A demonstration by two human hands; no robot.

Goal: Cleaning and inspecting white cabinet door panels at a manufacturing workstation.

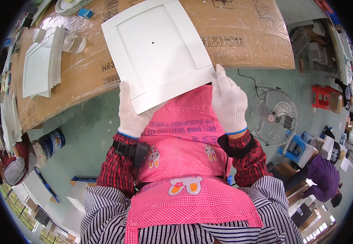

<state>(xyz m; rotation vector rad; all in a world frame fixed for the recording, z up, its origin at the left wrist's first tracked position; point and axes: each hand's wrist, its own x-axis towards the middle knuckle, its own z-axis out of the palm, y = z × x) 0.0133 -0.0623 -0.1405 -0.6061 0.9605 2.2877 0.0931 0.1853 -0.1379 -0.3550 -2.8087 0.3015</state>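
A white cabinet door panel (156,44) with a raised frame and a small dark hole lies tilted over the near edge of the cardboard-covered table. My left hand (132,112), in a white knit glove, grips its near left corner, thumb along the side and fingers underneath. At the near right corner, my gloved right hand (228,97) is closed with the fingertips against the panel's edge. A small greyish bit shows at those fingertips, too small to name.
Cardboard (245,44) covers the table. At left stand a stack of white panels (38,69) and a clear plastic bottle (73,42); a blue block (85,13) lies farther back. A floor fan (275,116) and red stool (322,96) stand right. Other people (320,179) work on both sides.
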